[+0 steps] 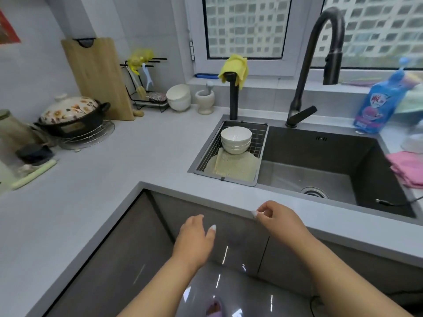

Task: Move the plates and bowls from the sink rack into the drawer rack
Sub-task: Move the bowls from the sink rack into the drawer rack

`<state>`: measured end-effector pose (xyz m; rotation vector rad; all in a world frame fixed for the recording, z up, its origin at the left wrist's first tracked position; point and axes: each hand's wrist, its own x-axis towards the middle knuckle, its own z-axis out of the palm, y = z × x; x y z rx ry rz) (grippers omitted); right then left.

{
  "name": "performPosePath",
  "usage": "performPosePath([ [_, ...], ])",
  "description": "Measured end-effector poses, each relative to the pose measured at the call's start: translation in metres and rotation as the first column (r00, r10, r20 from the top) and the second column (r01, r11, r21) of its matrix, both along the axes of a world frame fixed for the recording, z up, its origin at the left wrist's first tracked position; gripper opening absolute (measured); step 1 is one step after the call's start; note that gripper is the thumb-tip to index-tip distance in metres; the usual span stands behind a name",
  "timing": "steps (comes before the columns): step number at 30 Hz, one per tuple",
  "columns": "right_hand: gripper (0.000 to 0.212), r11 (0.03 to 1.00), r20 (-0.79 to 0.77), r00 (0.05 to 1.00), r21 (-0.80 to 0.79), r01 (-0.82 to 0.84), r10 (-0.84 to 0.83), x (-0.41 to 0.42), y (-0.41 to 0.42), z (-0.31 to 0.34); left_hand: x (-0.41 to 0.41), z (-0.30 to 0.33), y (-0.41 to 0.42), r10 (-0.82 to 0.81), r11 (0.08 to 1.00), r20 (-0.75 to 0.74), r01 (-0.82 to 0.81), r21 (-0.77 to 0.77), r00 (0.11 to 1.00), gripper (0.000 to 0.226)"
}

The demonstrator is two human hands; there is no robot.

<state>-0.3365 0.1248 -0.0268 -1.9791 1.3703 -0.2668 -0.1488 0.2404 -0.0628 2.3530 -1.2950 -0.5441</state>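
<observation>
Far left on the bench [128,156]: a lidded floral casserole pot [73,115] on a wire trivet, a wooden chopping board [96,76] leaning on the wall, then a spare stack of white bowls [179,97] and a mortar with pestle [205,99]. Centre: the sink rack [258,143], a wire basket set in the left end of the sink [320,161], holding a stack of bowls [236,139] upright at its far end and a pale cloth [233,167] at its near end; no plates could be made out. Near centre: left hand [194,239], fingers loosely spread, holding nothing, in front of the dark cabinet fronts [229,232]. Right hand [278,217], fingers curled at the bench edge, empty so far as could be seen. The bowls lay far of both hands, roughly between them. No drawer rack was visible; the cabinet fronts appeared closed. Far right: black tap [320,65], blue detergent bottle [377,104], pink cloth [407,168].
</observation>
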Motion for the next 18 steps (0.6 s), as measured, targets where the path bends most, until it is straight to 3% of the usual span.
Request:
performPosePath([
  [7, 0.027, 0.997, -0.001, 0.997, -0.018, 0.080, -0.080, 0.048, -0.051, 0.004, 0.066, -0.004, -0.071, -0.056, 0.998, 0.053, 0.056, -0.006, 0.997, 0.063],
  [18, 0.024, 0.983, -0.038, 0.983, 0.029, 0.179, -0.178, 0.111, -0.117, -0.011, 0.138, -0.036, -0.164, -0.320, 0.923, 0.234, 0.246, 0.295, 0.918, 0.080],
])
